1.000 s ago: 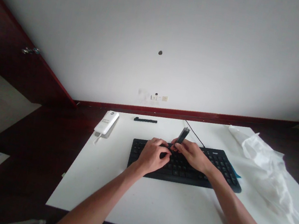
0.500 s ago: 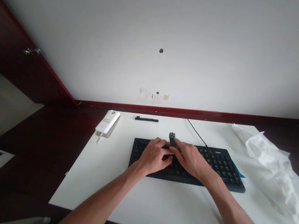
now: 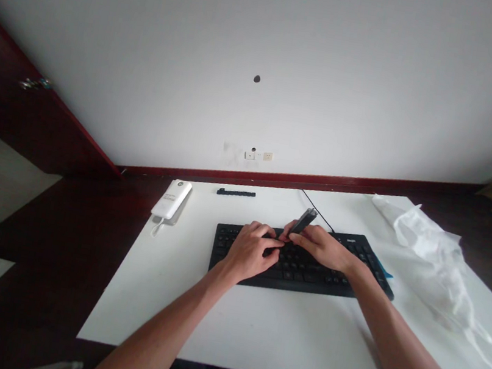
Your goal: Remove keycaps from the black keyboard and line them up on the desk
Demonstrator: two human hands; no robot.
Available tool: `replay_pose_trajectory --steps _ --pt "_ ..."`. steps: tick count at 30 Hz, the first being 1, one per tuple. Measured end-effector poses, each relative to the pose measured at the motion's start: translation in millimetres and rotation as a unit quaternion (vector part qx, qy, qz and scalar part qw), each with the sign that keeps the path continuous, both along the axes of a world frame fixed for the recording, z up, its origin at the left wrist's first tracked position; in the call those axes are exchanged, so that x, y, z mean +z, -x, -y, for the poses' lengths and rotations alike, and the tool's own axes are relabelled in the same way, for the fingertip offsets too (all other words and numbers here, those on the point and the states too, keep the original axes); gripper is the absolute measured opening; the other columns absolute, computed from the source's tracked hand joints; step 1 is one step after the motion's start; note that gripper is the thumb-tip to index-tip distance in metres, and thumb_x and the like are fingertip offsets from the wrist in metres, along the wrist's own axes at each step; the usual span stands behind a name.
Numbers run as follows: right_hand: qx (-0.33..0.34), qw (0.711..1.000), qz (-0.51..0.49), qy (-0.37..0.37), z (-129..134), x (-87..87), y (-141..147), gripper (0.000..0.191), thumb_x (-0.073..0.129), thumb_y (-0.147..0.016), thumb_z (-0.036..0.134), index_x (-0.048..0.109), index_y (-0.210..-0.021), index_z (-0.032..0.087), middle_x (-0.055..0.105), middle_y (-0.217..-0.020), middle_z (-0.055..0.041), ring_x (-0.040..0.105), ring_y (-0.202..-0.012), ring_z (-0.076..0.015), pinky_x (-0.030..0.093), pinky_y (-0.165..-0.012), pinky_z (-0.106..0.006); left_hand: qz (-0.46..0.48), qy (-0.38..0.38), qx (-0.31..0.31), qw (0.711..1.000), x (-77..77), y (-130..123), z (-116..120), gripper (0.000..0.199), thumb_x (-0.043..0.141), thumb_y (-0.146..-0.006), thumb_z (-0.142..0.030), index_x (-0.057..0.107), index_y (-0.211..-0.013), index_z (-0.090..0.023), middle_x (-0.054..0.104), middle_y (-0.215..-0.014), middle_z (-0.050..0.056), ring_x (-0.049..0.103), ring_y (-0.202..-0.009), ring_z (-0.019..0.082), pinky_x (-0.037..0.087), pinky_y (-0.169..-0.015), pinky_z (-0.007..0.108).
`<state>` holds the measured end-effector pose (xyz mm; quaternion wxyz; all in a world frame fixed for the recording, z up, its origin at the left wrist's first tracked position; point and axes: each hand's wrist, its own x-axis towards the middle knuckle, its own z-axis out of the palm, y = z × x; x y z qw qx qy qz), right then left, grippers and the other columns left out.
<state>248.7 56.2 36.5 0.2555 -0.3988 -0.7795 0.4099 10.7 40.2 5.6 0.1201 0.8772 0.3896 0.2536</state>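
A black keyboard lies on the white table, its cable running to the back edge. My right hand is closed on a dark grey stick-like tool, which leans to the upper right over the middle of the keyboard. My left hand rests on the keyboard's left half, fingers bent and drawn together near the tool's lower end. Whether those fingers pinch something small is hidden.
A white power bank with a short cable lies at the table's left on a grey flat object. Behind the keyboard sits a narrow black strip. Crumpled white plastic covers part of the right side.
The tool has gone from nearly upright to leaning right, and my right hand has turned with it. The whole view has shifted slightly. My left hand stays on the keyboard.
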Motion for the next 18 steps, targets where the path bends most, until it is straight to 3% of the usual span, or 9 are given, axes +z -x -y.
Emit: replay_pose_trajectory --steps 12,18 --pt "0.04 0.991 -0.093 0.091 -7.7 -6.0 -10.9 0.036 0.056 -0.1 0.05 0.069 -0.117 0.022 0.07 -0.117 -0.0086 0.065 -0.1 -0.0247 0.052 -0.086 -0.039 -0.001 -0.003 -0.008 1.0 2.4 -0.8 1.6 0.027 0.062 -0.094 -0.026 0.077 -0.116 -0.029 0.069 -0.113 0.004 0.057 -0.104 0.023 0.049 -0.097 0.042" --pt "0.001 0.991 -0.107 0.084 -8.7 -8.5 -10.7 0.037 0.059 -0.097 0.053 0.069 -0.115 0.022 0.072 -0.109 -0.0085 0.067 -0.099 -0.0258 0.054 -0.083 -0.04 -0.001 0.006 -0.015 1.0 4.2 -2.2 3.0 0.028 0.063 -0.093 -0.025 0.075 -0.118 -0.026 0.068 -0.114 0.005 0.057 -0.107 0.025 0.049 -0.099 0.044"
